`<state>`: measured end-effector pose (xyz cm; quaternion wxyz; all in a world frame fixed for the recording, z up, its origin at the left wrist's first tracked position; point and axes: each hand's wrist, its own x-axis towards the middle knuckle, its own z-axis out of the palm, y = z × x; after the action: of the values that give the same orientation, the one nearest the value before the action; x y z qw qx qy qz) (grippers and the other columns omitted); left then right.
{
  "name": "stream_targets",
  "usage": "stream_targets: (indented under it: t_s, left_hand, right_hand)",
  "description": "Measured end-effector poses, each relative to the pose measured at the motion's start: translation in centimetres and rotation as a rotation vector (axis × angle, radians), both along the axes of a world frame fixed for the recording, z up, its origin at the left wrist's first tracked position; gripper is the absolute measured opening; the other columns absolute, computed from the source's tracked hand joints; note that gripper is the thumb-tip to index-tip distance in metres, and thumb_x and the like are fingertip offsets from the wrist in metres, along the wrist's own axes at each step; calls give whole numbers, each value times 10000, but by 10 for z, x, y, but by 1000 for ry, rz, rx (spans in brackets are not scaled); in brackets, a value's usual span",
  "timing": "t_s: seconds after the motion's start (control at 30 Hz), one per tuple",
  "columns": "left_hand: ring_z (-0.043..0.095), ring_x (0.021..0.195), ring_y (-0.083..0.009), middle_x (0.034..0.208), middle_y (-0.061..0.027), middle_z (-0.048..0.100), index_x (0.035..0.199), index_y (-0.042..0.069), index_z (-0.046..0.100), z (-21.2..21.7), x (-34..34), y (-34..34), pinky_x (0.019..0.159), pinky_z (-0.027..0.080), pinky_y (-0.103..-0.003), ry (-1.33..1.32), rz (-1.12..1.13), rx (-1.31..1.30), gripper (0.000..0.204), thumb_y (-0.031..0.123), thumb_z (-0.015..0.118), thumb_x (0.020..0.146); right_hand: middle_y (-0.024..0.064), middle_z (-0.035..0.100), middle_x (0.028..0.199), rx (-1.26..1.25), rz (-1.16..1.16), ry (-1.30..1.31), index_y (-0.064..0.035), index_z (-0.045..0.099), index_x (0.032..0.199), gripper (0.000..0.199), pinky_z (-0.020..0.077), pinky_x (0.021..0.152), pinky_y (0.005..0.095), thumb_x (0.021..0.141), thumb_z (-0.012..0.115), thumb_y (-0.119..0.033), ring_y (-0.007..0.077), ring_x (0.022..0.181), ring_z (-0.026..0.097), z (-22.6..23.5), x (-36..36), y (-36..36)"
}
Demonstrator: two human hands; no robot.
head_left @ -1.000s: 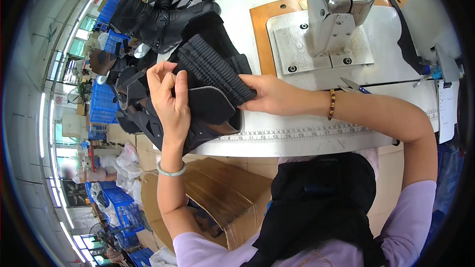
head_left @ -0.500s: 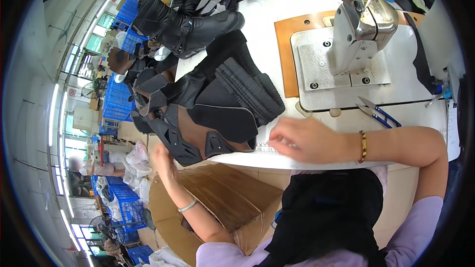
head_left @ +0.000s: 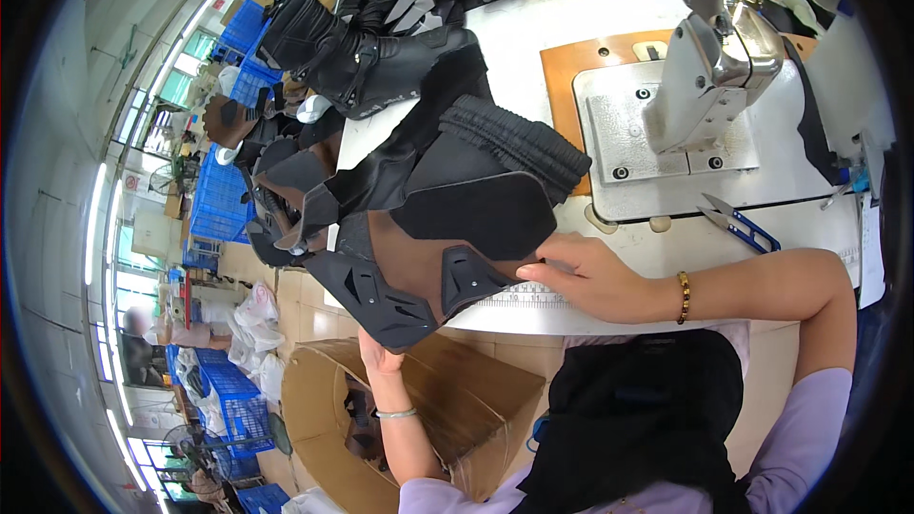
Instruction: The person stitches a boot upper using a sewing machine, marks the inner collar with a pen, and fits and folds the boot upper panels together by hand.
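A boot upper (head_left: 476, 214), black and brown with a ribbed cuff and dark plastic plates, lies over the front left part of the white table. My right hand (head_left: 600, 276) pinches its right edge between thumb and fingers. At its lower corner my left hand (head_left: 381, 354) reaches up from below, and the piece hides its fingers. Behind and to the left, more uppers (head_left: 290, 171) are heaped at the table's edge. A finished-looking black boot (head_left: 381, 62) lies on its side at the back.
A sewing machine (head_left: 700, 86) stands at the back right. Blue-handled thread snips (head_left: 743, 226) lie in front of it. A ruler strip (head_left: 528, 297) runs along the front edge. Below the table, an open cardboard box (head_left: 457, 400) holds dark pieces. Blue crates (head_left: 224, 195) stand at the left.
My right hand has closed on the upper's right edge. My left hand has moved right, under its lower corner. The upper has shifted slightly rightward.
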<state>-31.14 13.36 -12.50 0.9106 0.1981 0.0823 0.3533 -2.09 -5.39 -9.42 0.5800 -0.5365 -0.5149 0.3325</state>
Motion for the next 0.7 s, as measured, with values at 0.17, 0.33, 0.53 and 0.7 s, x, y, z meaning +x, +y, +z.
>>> stream_targets:
  t_s: [0.17, 0.33, 0.53, 0.7]
  left_hand:
    - [597, 905, -222, 1034, -115, 600, 1132, -15, 517, 11, -8, -6, 791, 506, -343, 899, 48, 419, 284, 111, 489, 880]
    - [593, 870, -186, 982, -91, 611, 1086, -20, 548, 3, 0, -4, 757, 501, -316, 1126, 160, 892, 252, 80, 520, 856]
    - [581, 822, -138, 909, -57, 623, 1010, -24, 589, 10, -3, 25, 710, 490, -280, 1150, 439, 1104, 200, 44, 557, 824]
    - [557, 871, -137, 931, -66, 595, 1030, -23, 580, 24, -8, 34, 755, 468, -286, 1285, 330, 1200, 224, 49, 530, 824]
  right_hand:
    - [135, 509, 730, -14, 37, 64, 19, 528, 861, 260, 388, 607, 308, 882, 554, -239, 215, 654, 482, 3, 5, -5]
    - [145, 519, 727, -52, 62, 9, 12, 509, 811, 268, 397, 594, 317, 870, 570, -243, 222, 638, 495, 2, 14, -6]
    - [157, 544, 677, -11, -125, -287, -10, 507, 768, 263, 405, 560, 342, 827, 613, -243, 290, 629, 535, -1, 14, -14]
    - [173, 553, 780, -4, -102, -290, 3, 504, 856, 171, 434, 617, 380, 801, 600, -127, 321, 704, 560, -5, 17, -19]
